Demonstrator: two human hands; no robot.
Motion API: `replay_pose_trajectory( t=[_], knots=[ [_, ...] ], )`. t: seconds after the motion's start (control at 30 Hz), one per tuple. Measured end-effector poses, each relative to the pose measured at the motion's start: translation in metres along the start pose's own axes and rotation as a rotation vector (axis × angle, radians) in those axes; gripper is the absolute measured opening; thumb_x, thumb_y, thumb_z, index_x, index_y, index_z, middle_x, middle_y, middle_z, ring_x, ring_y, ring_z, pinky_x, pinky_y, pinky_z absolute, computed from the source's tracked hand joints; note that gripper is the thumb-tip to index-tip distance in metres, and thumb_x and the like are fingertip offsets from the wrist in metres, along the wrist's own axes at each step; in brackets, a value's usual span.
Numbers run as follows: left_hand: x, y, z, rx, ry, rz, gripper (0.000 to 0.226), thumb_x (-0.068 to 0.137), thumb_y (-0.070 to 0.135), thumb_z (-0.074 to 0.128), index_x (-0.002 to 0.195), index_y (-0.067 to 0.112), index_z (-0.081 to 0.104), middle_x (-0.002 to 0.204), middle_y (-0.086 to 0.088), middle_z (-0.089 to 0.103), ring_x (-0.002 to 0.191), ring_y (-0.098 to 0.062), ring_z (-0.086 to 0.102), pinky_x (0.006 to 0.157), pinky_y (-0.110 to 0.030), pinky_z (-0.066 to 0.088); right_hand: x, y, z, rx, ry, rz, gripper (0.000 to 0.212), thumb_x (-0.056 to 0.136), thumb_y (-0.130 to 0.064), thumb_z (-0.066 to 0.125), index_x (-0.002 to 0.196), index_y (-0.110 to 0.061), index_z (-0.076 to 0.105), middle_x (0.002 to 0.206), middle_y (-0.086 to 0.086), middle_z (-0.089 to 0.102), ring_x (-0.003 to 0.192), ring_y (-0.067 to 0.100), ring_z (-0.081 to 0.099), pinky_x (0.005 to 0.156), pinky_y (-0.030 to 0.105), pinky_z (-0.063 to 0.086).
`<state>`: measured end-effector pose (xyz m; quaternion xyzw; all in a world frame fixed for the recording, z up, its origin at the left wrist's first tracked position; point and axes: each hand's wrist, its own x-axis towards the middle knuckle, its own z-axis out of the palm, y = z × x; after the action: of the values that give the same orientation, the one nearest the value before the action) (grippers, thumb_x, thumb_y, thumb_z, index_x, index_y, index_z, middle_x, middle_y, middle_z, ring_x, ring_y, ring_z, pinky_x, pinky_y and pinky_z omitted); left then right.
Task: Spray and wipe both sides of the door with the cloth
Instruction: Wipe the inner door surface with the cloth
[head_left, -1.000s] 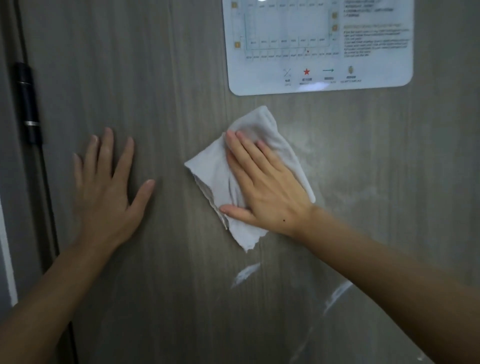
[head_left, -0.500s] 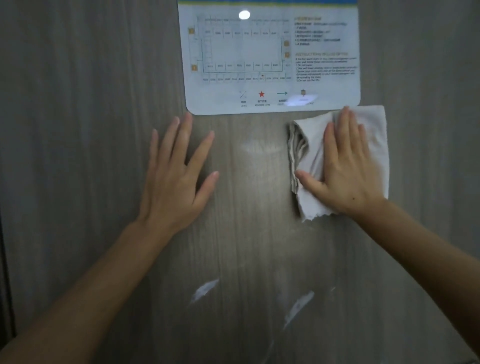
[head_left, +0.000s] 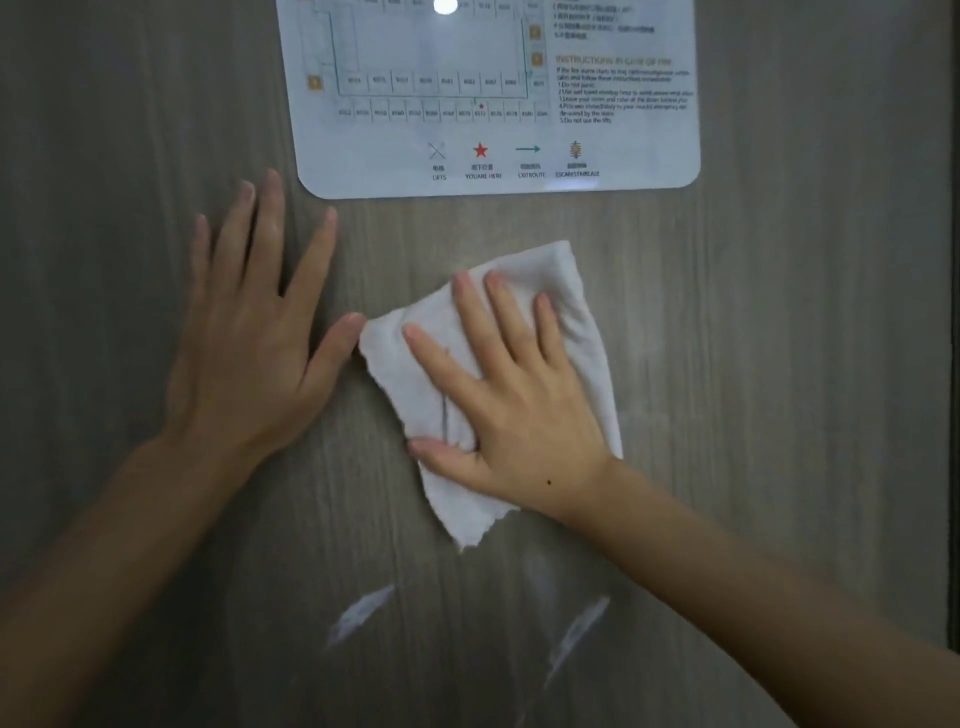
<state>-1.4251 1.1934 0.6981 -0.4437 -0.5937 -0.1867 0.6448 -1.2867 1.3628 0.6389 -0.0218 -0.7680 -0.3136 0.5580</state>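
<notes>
Door (head_left: 779, 364): one cloth (head_left: 582, 322), two flat hands, one sign (head_left: 493, 130).

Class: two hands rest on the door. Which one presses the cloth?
The right hand, fingers spread flat on the white cloth. The left hand lies on bare door.

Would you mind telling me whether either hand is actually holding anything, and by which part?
Nothing is gripped. The right hand presses the white cloth flat against the door, fingers straight across its middle. The left hand rests flat on the door.

Flat right hand (head_left: 519, 410) on cloth (head_left: 582, 312)
</notes>
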Motion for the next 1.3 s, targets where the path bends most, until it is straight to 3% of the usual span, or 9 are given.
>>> replay_pose_trajectory(
  t=[0.2, 0.37, 0.53, 0.77, 0.93, 1.03, 1.1, 1.2, 1.3],
  knots=[
    [-0.001, 0.0, 0.0, 0.015, -0.016, -0.02, 0.067, 0.097, 0.046, 0.029, 0.152, 0.007, 0.023, 0.158, -0.026, 0.011, 0.146, -0.041, 0.009, 0.117, -0.047, -0.004, -0.053, 0.038, -0.008, -0.054, -0.083, -0.253, 0.074, 0.089, -0.072, 0.045, 0.15, -0.03, 0.036, 0.159, 0.017, 0.019, 0.148, 0.038, 0.017, 0.117, 0.06, 0.008],
    [-0.003, 0.003, -0.001, 0.013, -0.001, -0.01, 0.065, 0.099, 0.044, 0.029, 0.151, 0.006, 0.026, 0.157, -0.028, 0.014, 0.145, -0.042, 0.012, 0.118, -0.048, -0.002, -0.027, 0.097, -0.018, -0.168, 0.014, 0.098, 0.074, 0.093, -0.072, 0.033, 0.153, -0.027, 0.03, 0.158, 0.022, 0.023, 0.146, 0.043, 0.02, 0.114, 0.066, 0.012],
    [-0.001, 0.003, 0.001, 0.016, 0.005, -0.007, 0.065, 0.098, 0.044, 0.028, 0.15, 0.005, 0.028, 0.156, -0.027, 0.017, 0.144, -0.042, 0.014, 0.118, -0.051, 0.002, 0.021, 0.061, -0.012, -0.091, 0.086, 0.325, 0.074, 0.092, -0.07, 0.035, 0.152, -0.028, 0.032, 0.16, 0.021, 0.019, 0.148, 0.041, 0.014, 0.115, 0.066, 0.009],
    [-0.002, 0.0, 0.001, -0.016, 0.025, -0.032, 0.065, 0.097, 0.043, 0.029, 0.149, 0.004, 0.028, 0.156, -0.028, 0.017, 0.144, -0.043, 0.016, 0.117, -0.051, 0.003, -0.022, -0.007, 0.002, 0.009, -0.039, -0.078, 0.074, 0.089, -0.069, 0.049, 0.151, -0.031, 0.035, 0.162, 0.017, 0.016, 0.15, 0.038, 0.007, 0.117, 0.062, 0.001],
    [-0.002, -0.001, 0.001, 0.022, -0.023, -0.064, 0.068, 0.098, 0.047, 0.025, 0.151, 0.005, 0.025, 0.157, -0.027, 0.014, 0.145, -0.042, 0.013, 0.116, -0.062, 0.009, -0.077, 0.034, -0.001, -0.011, -0.123, -0.274, 0.073, 0.089, -0.07, 0.047, 0.15, -0.033, 0.033, 0.162, 0.013, 0.013, 0.151, 0.034, 0.005, 0.118, 0.06, 0.0],
    [0.0, 0.002, 0.0, 0.065, -0.037, -0.049, 0.068, 0.098, 0.049, 0.025, 0.15, 0.004, 0.026, 0.157, -0.027, 0.013, 0.145, -0.043, 0.012, 0.111, -0.068, 0.016, -0.073, 0.077, -0.009, -0.089, -0.064, -0.157, 0.073, 0.089, -0.072, 0.04, 0.15, -0.032, 0.034, 0.16, 0.016, 0.018, 0.149, 0.037, 0.016, 0.116, 0.063, 0.01],
    [0.006, 0.013, -0.002, 0.057, -0.003, -0.01, 0.066, 0.099, 0.048, 0.026, 0.149, 0.004, 0.028, 0.157, -0.028, 0.015, 0.144, -0.043, 0.014, 0.115, -0.064, 0.007, -0.053, 0.106, -0.016, -0.139, -0.008, -0.027, 0.072, 0.092, -0.071, 0.034, 0.151, -0.03, 0.034, 0.158, 0.019, 0.022, 0.146, 0.04, 0.022, 0.114, 0.064, 0.015],
    [0.026, 0.046, -0.001, 0.002, 0.056, 0.073, 0.064, 0.1, 0.046, 0.028, 0.148, 0.005, 0.029, 0.156, -0.028, 0.018, 0.144, -0.041, 0.015, 0.118, -0.047, -0.007, -0.017, 0.137, -0.023, -0.14, 0.039, 0.233, 0.072, 0.094, -0.07, 0.029, 0.153, -0.029, 0.029, 0.16, 0.02, 0.02, 0.148, 0.039, 0.016, 0.116, 0.064, 0.009],
    [0.053, 0.08, 0.008, -0.035, 0.064, 0.109, 0.063, 0.101, 0.047, 0.025, 0.15, 0.009, 0.028, 0.157, -0.026, 0.018, 0.145, -0.04, 0.015, 0.117, -0.052, 0.001, -0.008, 0.129, -0.02, -0.095, 0.109, 0.411, 0.071, 0.094, -0.067, 0.032, 0.153, -0.028, 0.031, 0.16, 0.02, 0.019, 0.149, 0.04, 0.014, 0.115, 0.064, 0.006]
  ],
)
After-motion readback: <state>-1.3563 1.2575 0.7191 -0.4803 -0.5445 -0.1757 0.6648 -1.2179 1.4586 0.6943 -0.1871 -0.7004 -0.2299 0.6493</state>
